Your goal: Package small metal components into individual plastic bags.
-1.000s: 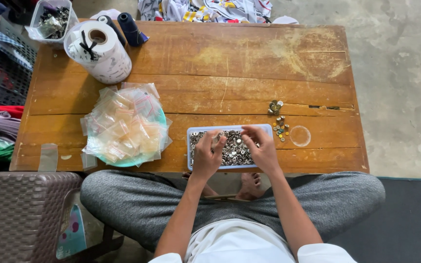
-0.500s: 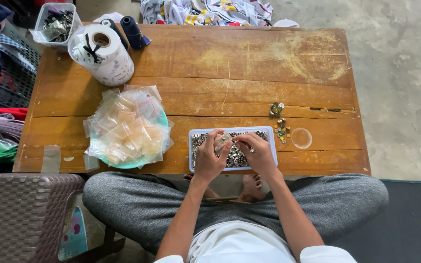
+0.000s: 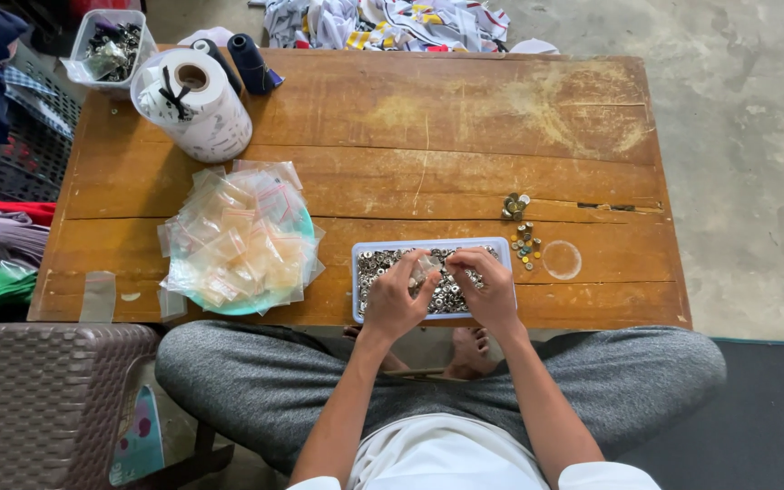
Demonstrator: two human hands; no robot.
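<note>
Only the one head view here, so everything below was seen from above the person's lap.

Both hands sat over the small tray [image 3: 362, 299] of little metal rings, which rested at the near edge of the wooden table [image 3: 428, 127], right above the crossed legs. The left hand [image 3: 395, 295] and the right hand [image 3: 485, 289] were pinched together around a tiny clear bag [image 3: 426, 266], fingers curled onto it from both sides (looked like they were holding its mouth open over the tray, though it was too small to be sure). Keeping it there probably meant anything dropped fell back among the rings.

Left of the tray lay a heap of empty clear bags [image 3: 238, 238] on a teal plate, near enough for the left hand to grab one. Right of the tray was a small cluster of metal buttons [image 3: 521, 227] and a clear round lid [image 3: 562, 259], just beside each other, apart from the bulk pile.

Far from the tray, at the back left corner, stood a big roll of white paper [image 3: 194, 104], a dark thread spool [image 3: 249, 62] and a plastic tub [image 3: 111, 45] of dark bits.

The table was worn, scratched and cracked along its planks. Around it: bare concrete floor, a pile of printed cloth behind, folded clothes at the left, and a brown woven stool [image 3: 43, 399] at the near left.
</note>
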